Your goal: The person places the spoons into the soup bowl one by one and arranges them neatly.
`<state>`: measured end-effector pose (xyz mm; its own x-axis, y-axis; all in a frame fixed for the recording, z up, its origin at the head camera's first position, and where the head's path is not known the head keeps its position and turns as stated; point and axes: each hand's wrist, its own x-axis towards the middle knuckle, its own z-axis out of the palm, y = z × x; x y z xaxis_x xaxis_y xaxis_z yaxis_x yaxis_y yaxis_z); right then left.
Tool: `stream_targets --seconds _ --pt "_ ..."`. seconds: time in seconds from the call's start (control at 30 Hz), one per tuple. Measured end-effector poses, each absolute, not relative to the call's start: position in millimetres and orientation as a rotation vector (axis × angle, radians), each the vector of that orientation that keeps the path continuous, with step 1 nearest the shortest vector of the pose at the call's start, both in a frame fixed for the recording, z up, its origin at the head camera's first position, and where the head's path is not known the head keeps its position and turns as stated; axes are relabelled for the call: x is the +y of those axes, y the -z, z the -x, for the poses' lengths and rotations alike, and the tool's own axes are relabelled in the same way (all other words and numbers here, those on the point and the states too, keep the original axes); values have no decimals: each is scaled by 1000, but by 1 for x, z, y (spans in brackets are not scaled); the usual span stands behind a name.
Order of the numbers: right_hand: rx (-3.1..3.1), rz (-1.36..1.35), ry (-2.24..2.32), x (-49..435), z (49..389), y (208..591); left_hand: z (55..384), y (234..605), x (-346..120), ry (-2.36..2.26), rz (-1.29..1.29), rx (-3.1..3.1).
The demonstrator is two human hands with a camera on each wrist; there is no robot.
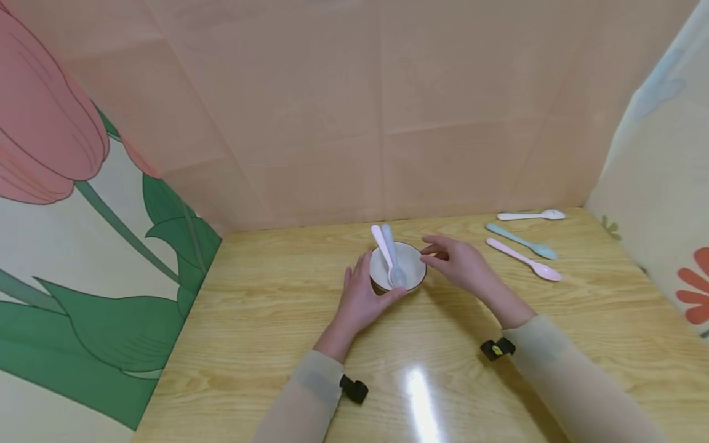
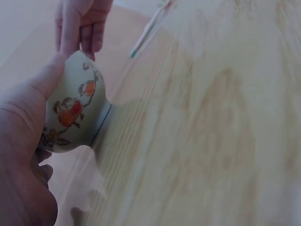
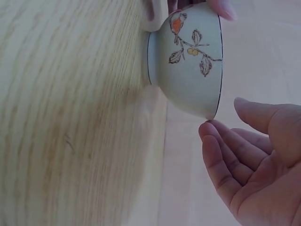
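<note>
Between both hands point(image 1: 362, 301) point(image 1: 464, 264), a bowl point(image 1: 413, 261) with two spoons point(image 1: 391, 251).

An upright painted bowl point(image 3: 188, 84) holds two spoons point(image 1: 391, 247).

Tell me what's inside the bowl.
A pink spoon and a blue spoon lean in the bowl, handles jutting past its far side. Whatever is directly beneath them is covered, and the left hand hides part of its edge.

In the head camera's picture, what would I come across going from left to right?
Pink tulip picture → left hand → bowl → right hand → three loose spoons → red flower picture.
</note>
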<state>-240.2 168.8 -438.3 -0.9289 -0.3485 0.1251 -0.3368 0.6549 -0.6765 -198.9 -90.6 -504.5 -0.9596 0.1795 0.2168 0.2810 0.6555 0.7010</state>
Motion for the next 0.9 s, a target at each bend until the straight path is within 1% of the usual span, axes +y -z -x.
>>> stream_targets --seconds 0.33,0.53,0.9 --pt "2850 579 1135 168 231 436 197 502 -89 1210 362 -2776" --pt "2822 606 1131 171 231 435 197 503 -89 1203 353 -2772" --pt "2973 497 1008 202 236 433 197 505 -88 1175 367 -2727"
